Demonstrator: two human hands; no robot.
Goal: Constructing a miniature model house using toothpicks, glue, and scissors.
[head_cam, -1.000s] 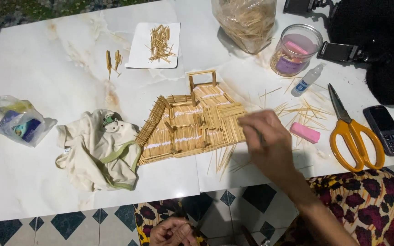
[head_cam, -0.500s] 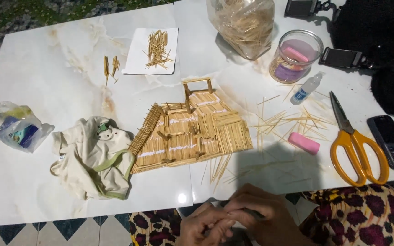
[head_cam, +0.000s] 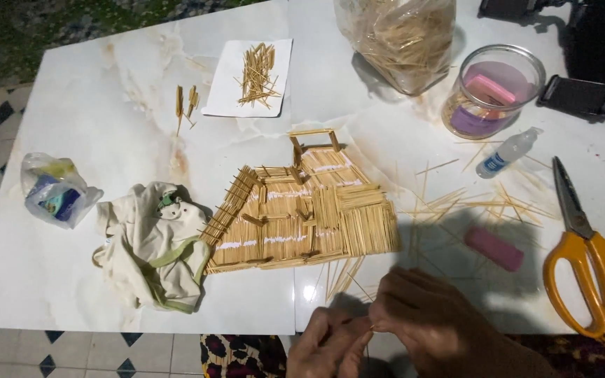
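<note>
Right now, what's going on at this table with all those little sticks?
A person's left hand and right hand meet at the near table edge, pinching a thin stick between the fingertips. Just beyond lies a flat stick model, partly built. Loose sticks, a pink eraser, yellow scissors and a crumpled cloth lie around it on the white table.

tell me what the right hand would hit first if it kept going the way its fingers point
Its fingers point left, so the right hand would meet the left hand first; their fingertips already nearly touch around a thin stick.
</note>
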